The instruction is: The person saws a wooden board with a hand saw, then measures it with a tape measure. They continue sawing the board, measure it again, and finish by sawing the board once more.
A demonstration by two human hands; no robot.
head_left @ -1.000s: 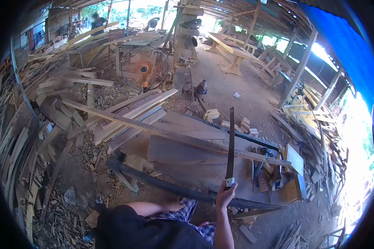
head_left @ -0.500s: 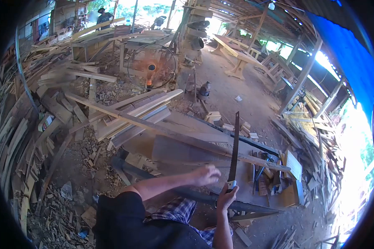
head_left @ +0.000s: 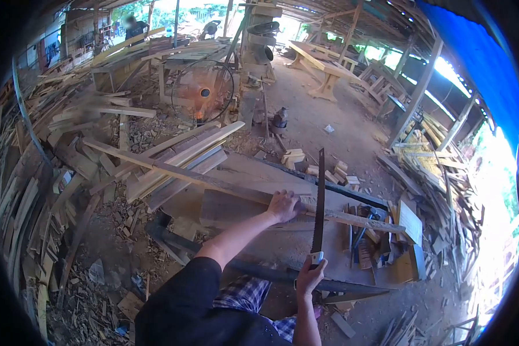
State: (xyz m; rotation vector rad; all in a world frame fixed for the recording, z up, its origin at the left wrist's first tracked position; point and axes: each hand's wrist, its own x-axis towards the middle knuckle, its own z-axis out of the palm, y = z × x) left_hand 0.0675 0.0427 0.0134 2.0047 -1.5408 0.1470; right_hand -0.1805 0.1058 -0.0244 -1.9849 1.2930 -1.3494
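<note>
Now left hand (head_left: 284, 206) wrapped over batten (head_left: 213, 183); right hand (head_left: 310, 275) clenched on upright saw (head_left: 318, 202), blade crossing batten edge.

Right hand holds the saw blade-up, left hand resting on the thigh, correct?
No: the head view shows the left hand on the long wooden strip, not the thigh. The right hand does hold the saw blade-up.
</note>
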